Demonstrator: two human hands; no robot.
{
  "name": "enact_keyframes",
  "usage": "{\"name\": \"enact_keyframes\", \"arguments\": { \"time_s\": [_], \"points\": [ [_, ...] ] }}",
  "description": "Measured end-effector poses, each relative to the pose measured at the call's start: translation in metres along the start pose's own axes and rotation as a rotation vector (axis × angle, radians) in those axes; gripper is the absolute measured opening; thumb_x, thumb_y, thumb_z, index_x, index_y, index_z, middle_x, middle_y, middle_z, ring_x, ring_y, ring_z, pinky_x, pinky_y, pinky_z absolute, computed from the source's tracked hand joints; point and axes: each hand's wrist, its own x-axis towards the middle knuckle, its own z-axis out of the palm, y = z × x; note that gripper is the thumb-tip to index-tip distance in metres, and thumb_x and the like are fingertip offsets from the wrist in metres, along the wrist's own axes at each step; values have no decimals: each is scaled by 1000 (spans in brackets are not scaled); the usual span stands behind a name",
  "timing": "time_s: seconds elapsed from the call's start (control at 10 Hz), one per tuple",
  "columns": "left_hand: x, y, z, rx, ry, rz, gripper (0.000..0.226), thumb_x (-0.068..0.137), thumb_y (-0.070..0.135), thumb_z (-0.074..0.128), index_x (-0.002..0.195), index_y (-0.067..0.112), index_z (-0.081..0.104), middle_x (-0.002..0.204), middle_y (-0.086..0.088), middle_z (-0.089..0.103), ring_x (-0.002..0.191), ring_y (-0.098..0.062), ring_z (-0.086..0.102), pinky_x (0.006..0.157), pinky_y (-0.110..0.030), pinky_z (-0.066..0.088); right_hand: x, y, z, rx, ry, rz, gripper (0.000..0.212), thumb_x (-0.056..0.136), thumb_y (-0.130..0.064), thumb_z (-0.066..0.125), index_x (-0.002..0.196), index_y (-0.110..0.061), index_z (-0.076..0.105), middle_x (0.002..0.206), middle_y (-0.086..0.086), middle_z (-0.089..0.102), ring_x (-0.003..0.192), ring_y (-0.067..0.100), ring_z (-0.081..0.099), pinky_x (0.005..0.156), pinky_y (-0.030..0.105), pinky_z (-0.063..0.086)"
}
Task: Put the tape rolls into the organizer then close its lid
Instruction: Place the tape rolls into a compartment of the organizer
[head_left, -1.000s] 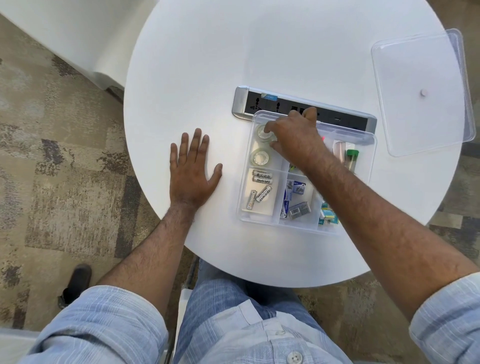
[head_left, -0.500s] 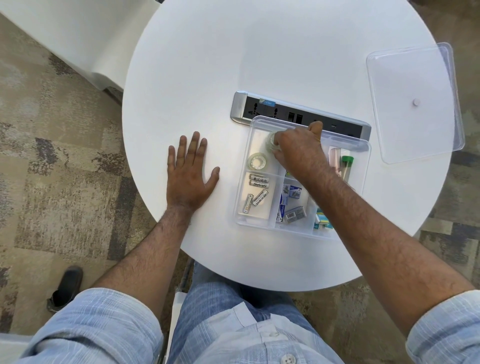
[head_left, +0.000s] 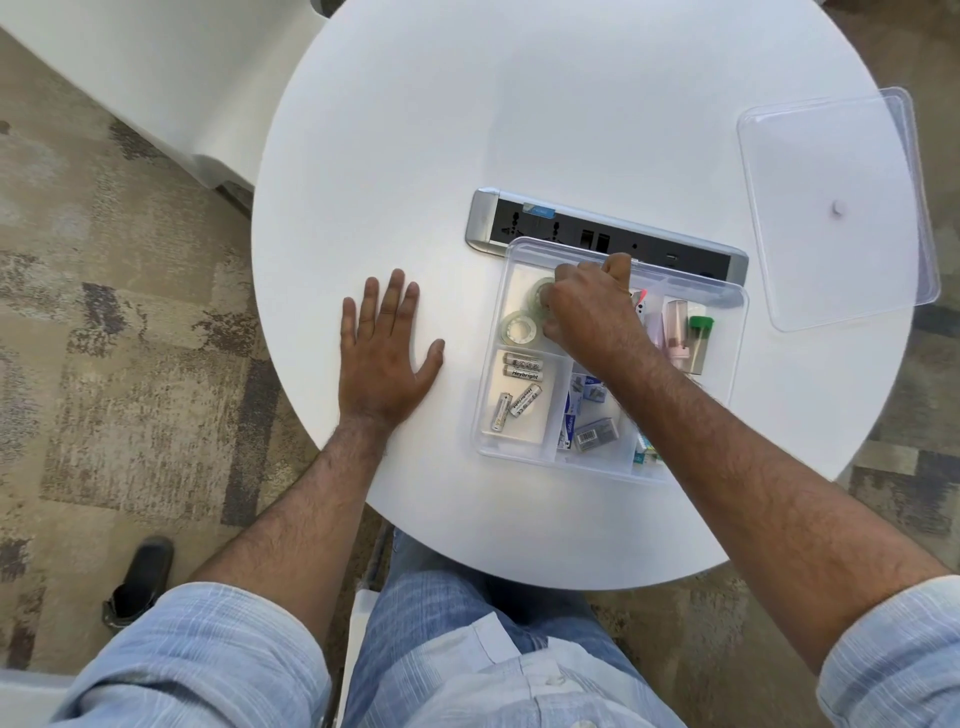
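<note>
Since the earlier frame, right hand (head_left: 589, 312) has drawn slightly toward frame centre, fingers clamped on second tape roll (head_left: 539, 296) inside organizer (head_left: 613, 467)'s upper-left compartment, beside first tape roll (head_left: 518, 328). Placement appears nearly complete. Batteries (head_left: 519, 387) fill the compartment below. Lid (head_left: 831, 208) lies upper right on counter (head_left: 519, 104), well apart. Left hand (head_left: 384, 353) rests flat, fingers spread.

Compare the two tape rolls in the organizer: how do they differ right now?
The near tape roll lies flat and free, fully visible; the far tape roll is partly hidden under the right hand, whose fingers touch it. The near one sits closer to the batteries. Both are clear rolls in the same organizer compartment.
</note>
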Motion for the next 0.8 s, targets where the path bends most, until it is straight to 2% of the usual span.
{"name": "enact_keyframes", "arguments": {
  "time_s": [0.2,0.3,0.5,0.6,0.7,0.8],
  "points": [
    [-1,-2,3,-1,8,6,77,102,54,44,167,21,20,177,1,14,165,-26,9,133,-55,10,9,-2,1,-13,70,-77,13,77,-18,83,84,-21,73,83,-6,48,78,17,50,86,44,26],
    [0,-2,3,3,5,0,77,102,54,44,167,21,20,177,1,13,165,-26,8,133,-55,10,11,-1,1,-31,64,-99,19,75,-17,86,89,-23,74,87,-4,59,81,20,61,87,45,31],
    [-1,-2,2,4,-1,-1,77,102,54,44,167,21,20,177,1,13,165,-26,8,133,-55,11,5,2,6,-30,56,-75,31,78,-18,83,105,-23,70,94,-1,67,84,22,66,95,49,30],
    [-1,-2,1,2,-6,-2,77,102,54,44,167,21,20,177,1,13,165,-26,8,132,-56,11,5,1,6,-60,68,-68,25,81,-20,81,103,-22,69,87,-1,65,81,22,65,97,50,32],
    [0,-1,0,-6,-13,-5,77,102,54,44,167,21,20,177,1,13,165,-26,8,132,-56,11,4,-2,7,-87,76,-45,16,82,-21,80,95,-22,71,75,-1,50,76,22,63,98,50,32],
    [0,-1,0,-6,-13,-4,77,102,54,43,167,20,20,177,0,13,165,-26,8,132,-56,11,4,-3,10,-87,75,-38,14,83,-24,80,95,-23,72,74,-1,49,76,22,63,97,50,32]
  ]
}}
